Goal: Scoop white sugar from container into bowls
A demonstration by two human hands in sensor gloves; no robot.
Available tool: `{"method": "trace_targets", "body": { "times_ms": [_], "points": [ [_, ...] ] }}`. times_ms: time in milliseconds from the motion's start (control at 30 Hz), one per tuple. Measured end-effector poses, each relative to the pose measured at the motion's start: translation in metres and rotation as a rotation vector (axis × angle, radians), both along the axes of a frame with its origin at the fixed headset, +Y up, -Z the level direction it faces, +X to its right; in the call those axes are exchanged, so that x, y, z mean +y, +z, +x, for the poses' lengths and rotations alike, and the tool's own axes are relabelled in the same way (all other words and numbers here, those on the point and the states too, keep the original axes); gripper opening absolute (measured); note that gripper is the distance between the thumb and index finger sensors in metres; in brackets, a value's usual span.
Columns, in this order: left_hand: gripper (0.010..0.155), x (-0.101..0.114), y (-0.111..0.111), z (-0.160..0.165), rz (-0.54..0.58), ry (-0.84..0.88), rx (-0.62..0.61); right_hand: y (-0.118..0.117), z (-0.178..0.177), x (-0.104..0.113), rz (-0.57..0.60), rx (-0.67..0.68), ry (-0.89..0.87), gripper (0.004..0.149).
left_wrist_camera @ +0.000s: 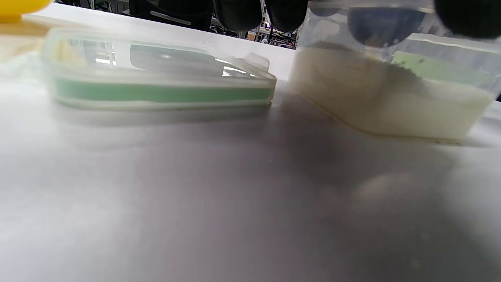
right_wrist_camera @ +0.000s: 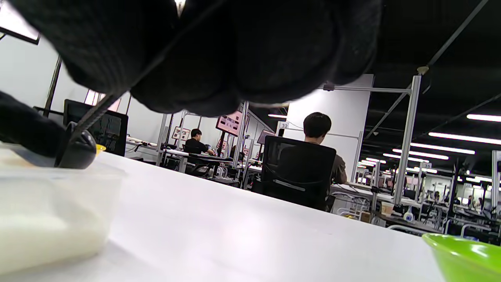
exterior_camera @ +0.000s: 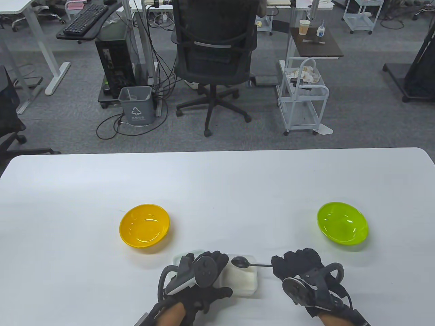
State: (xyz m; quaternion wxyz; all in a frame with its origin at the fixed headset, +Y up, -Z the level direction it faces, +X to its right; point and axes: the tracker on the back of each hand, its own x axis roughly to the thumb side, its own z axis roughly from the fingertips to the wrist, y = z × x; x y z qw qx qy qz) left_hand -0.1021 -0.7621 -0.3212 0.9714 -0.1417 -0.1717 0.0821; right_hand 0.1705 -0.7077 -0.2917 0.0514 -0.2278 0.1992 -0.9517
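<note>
Table view: the white counter carries an orange bowl at left and a green bowl at right. Near the front edge, the clear container of white sugar is gripped by the left hand, its lid lying just beside it. The spoon is pinched by the right hand over the container.

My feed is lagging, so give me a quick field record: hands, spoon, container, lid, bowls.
left hand: rests on the container's left side
right hand: grips spoon handle
spoon: black, bowl over the container's far rim
container: open, holds white sugar
lid: off, flat on table left of container
yellow bowl: far left, no sugar visible
green bowl: far right, no sugar visible
</note>
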Motion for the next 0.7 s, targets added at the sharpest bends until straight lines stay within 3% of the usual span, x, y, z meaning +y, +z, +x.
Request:
{"method": "trace_targets", "body": {
  "times_ms": [367, 700],
  "points": [
    [0.093, -0.005, 0.000, 0.003, -0.024, 0.004, 0.016, 0.008, -0.015, -0.009, 0.020, 0.021, 0.077, 0.034],
    [0.093, -0.006, 0.000, 0.002, -0.034, 0.016, 0.019, -0.004, -0.006, -0.015, -0.203, -0.013, -0.110, 0.034]
  ]
}}
